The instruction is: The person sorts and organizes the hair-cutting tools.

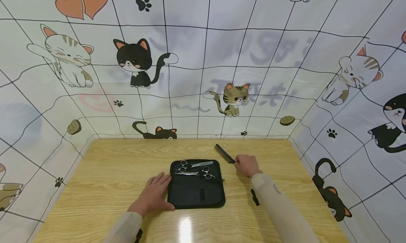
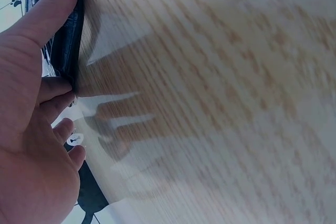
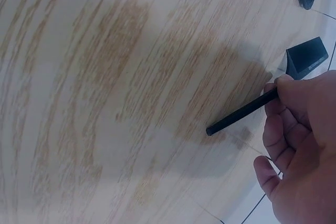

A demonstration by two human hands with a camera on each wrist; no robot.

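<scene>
A black zip case (image 1: 187, 194) lies flat on the wooden table, with two pairs of silver scissors in its upper half. The upper pair (image 1: 203, 164) has its blades to the right; the lower pair (image 1: 188, 173) points left. My left hand (image 1: 153, 193) rests at the case's left side, fingers extended to its edge and thumb by the lower left corner. In the left wrist view, thumb and fingers touch the case's edge (image 2: 67, 51). To the right of the case, my right hand (image 1: 248, 164) pinches a black comb (image 1: 224, 153) by its handle, teeth end pointing away.
The table (image 1: 111, 172) has light wood grain and a bright glare spot near the front. Behind it and along both sides hangs a white grid-patterned cloth (image 1: 190, 77) printed with cartoon cats. Black straps show at both wrists.
</scene>
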